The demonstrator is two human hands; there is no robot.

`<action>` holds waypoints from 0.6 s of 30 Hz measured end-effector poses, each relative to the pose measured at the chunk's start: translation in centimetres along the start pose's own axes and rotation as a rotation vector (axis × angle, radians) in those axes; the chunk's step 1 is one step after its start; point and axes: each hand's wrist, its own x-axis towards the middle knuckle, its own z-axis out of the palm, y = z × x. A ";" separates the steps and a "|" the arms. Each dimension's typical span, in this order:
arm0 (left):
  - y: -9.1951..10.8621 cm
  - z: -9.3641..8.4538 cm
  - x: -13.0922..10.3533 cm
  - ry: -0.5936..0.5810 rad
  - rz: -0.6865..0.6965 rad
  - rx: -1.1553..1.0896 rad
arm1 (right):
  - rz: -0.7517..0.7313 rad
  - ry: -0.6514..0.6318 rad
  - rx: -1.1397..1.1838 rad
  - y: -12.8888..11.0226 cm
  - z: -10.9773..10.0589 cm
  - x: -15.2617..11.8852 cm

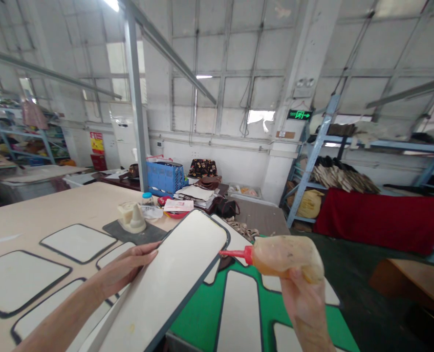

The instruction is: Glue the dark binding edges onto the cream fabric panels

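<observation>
My left hand (pixel 134 266) grips the left edge of a long white panel (pixel 173 264) with rounded corners and a dark border, holding it tilted above the table. In my right hand (pixel 305 298) is a translucent squeeze bottle (pixel 286 254) with amber liquid inside and a red nozzle (pixel 237 253). The bottle lies nearly sideways, its tip at the panel's right dark edge near the upper corner. Whether the tip touches the edge, I cannot tell. Yellowish traces show along the panel's corner. The fingers under the bottle are partly hidden.
More dark-edged white panels (pixel 78 242) lie on the beige table (pixel 92 200) and on a green surface (pixel 206 308). Behind stand a cream-coloured block-like object (pixel 132 217) on a dark slab, a blue-capped jar (pixel 147 199) and a blue crate (pixel 164 177). Shelving (pixel 308 171) rises at right.
</observation>
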 end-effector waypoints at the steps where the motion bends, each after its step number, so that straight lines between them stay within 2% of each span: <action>1: -0.1 0.1 0.0 0.008 -0.001 -0.015 | 0.007 0.001 0.005 0.0 0.0 0.0; 6: -0.5 0.6 0.1 0.010 -0.001 -0.038 | 0.019 -0.015 0.004 0.1 0.2 -0.3; 13: -0.9 1.2 0.3 -0.073 0.037 -0.081 | 0.011 -0.023 0.005 0.6 0.2 -0.9; 18: -0.9 1.3 0.3 -0.013 0.046 -0.090 | 0.035 -0.016 0.016 0.9 0.0 -1.3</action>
